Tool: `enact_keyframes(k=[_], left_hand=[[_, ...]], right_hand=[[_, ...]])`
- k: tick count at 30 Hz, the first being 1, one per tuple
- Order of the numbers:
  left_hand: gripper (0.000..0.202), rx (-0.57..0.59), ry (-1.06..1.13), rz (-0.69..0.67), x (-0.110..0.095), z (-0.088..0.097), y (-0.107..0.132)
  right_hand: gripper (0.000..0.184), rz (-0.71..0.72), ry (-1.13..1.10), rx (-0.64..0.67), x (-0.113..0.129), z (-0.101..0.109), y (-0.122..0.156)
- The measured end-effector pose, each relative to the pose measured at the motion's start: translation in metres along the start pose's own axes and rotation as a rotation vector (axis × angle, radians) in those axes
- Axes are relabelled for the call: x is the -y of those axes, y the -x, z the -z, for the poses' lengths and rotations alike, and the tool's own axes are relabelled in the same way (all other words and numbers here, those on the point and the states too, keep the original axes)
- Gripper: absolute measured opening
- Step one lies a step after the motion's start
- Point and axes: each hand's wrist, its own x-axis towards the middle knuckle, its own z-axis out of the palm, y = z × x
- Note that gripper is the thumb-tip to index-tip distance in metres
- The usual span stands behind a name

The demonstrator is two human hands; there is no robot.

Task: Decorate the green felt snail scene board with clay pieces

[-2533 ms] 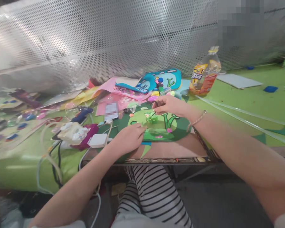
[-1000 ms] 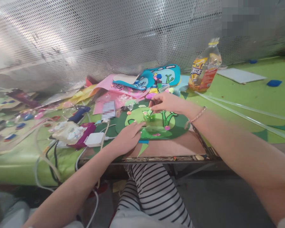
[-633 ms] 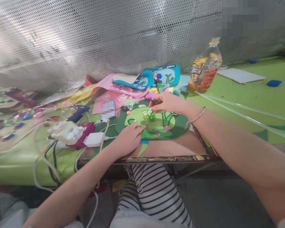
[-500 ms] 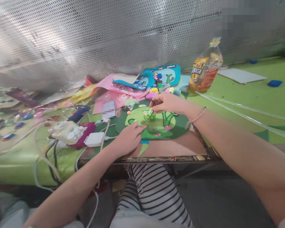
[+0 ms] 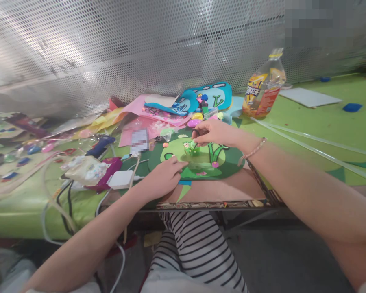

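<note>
A dark green felt piece [image 5: 228, 162] with a light green patch and small pink and orange dots lies at the table's front edge. My left hand [image 5: 164, 177] rests on its left side, fingers curled and pressing it down. My right hand [image 5: 215, 133] hovers over the middle, thumb and fingers pinched on a thin dark stick whose tip meets a small green block [image 5: 191, 149] on the felt. A bead bracelet [image 5: 253, 151] circles my right wrist.
Behind the felt lie pink and yellow sheets [image 5: 134, 114], a blue felt piece [image 5: 207, 99] and a tilted orange drink bottle [image 5: 264, 87]. To the left are a white charger [image 5: 120, 179], cables, a blue glue gun [image 5: 100, 145]. Perforated metal wall behind. Clear tubes [image 5: 317, 140] cross the green table.
The view has shifted slightly since 2.5 s ago. Both hands stay on the green felt, almost still over the last second.
</note>
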Motion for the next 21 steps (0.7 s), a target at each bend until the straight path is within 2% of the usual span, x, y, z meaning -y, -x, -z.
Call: enact_keyframes(k=[7, 14, 21], left_hand=[[0.051, 0.02, 0.084, -0.018, 0.005, 0.001, -0.001], [0.054, 0.061, 0.195, 0.065, 0.006, 0.004, -0.001], [0.049, -0.026, 0.026, 0.015, -0.004, -0.002, 0.002]], right_hand=[[0.007, -0.026, 0.028, -0.006, 0.004, -0.002, 0.002], [0.007, -0.049, 0.082, -0.018, 0.007, -0.001, 0.004], [0.007, -0.05, 0.086, -0.028, 0.009, -0.002, 0.004]])
